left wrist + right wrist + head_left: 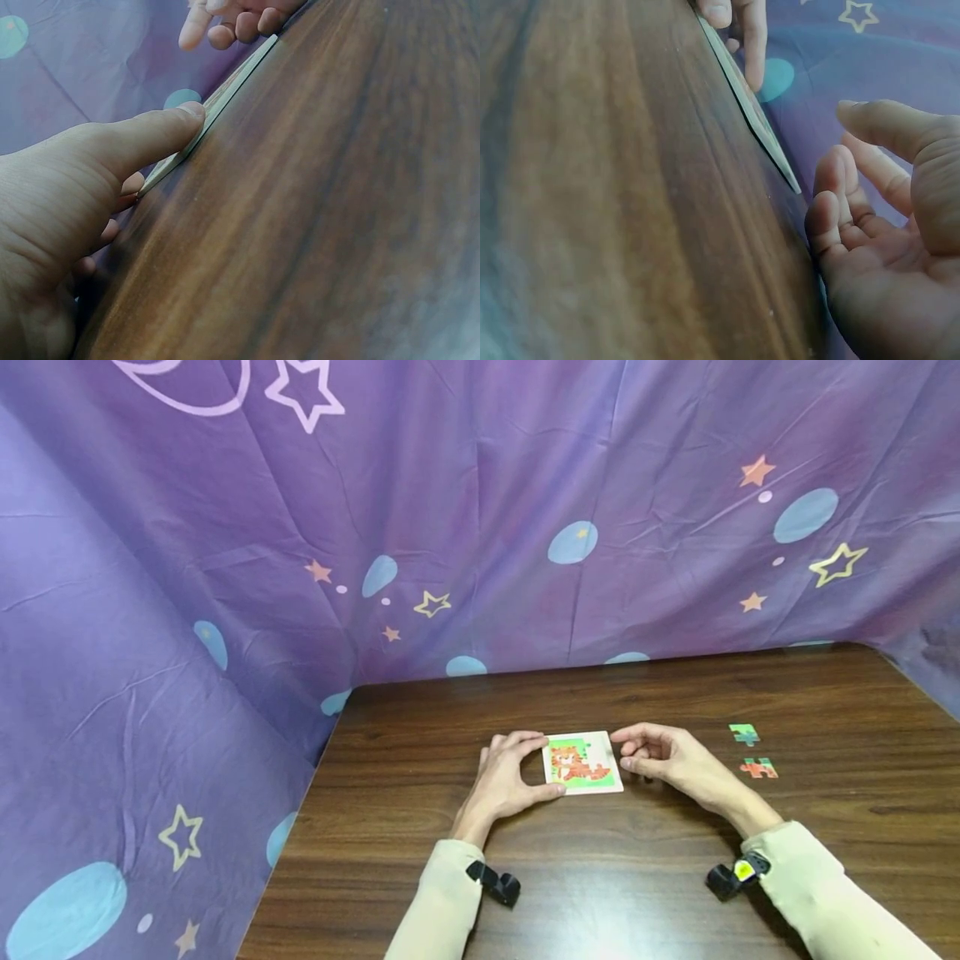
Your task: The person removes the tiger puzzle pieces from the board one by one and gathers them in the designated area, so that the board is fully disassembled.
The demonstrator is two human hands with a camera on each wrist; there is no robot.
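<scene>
A small square jigsaw puzzle board (616, 777) with a pale frame and an orange tiger on green lies flat on the table. White backing shows at its upper right. My left hand (508, 777) holds the board from the left, thumb on the near edge and index finger at the far left corner; the left wrist view shows the thumb (161, 135) against the board's edge. Just off the board's right side is my right hand (678, 764), fingers loosely bent and nothing between them. Two loose puzzle pieces, one green and blue (745, 734), one orange and green (760, 767), lie right of that hand.
The dark wood-grain table (420, 743) reaches back to a purple curtain (517, 485) with stars and blue ovals, which also hangs along the left side. Black straps (495, 885) circle both wrists.
</scene>
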